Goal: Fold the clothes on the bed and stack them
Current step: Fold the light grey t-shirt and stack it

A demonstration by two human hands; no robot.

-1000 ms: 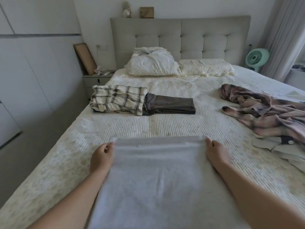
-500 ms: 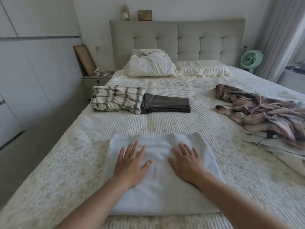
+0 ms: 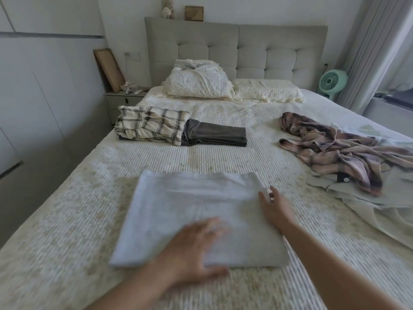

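A folded white cloth (image 3: 178,211) lies flat on the bed (image 3: 67,220) in front of me. My left hand (image 3: 192,251), blurred by motion, lies flat with spread fingers over the cloth's near edge. At the cloth's right edge, near its far corner, is my right hand (image 3: 273,206) with fingers extended. Further up the bed sit a folded plaid garment (image 3: 149,125) and a folded dark grey garment (image 3: 219,135), side by side. A crumpled pink plaid shirt (image 3: 335,151) lies unfolded at the right, over a pale green garment (image 3: 357,193).
Two pillows (image 3: 199,83) lean at the grey headboard. A nightstand (image 3: 121,101) stands left of the bed beside white wardrobes. A green fan (image 3: 333,80) and a curtain are at the far right.
A second ago both hands held the cloth's far edge; then they pressed flat on its middle. Now the left hand has slid to the near edge and the right hand to the right edge.
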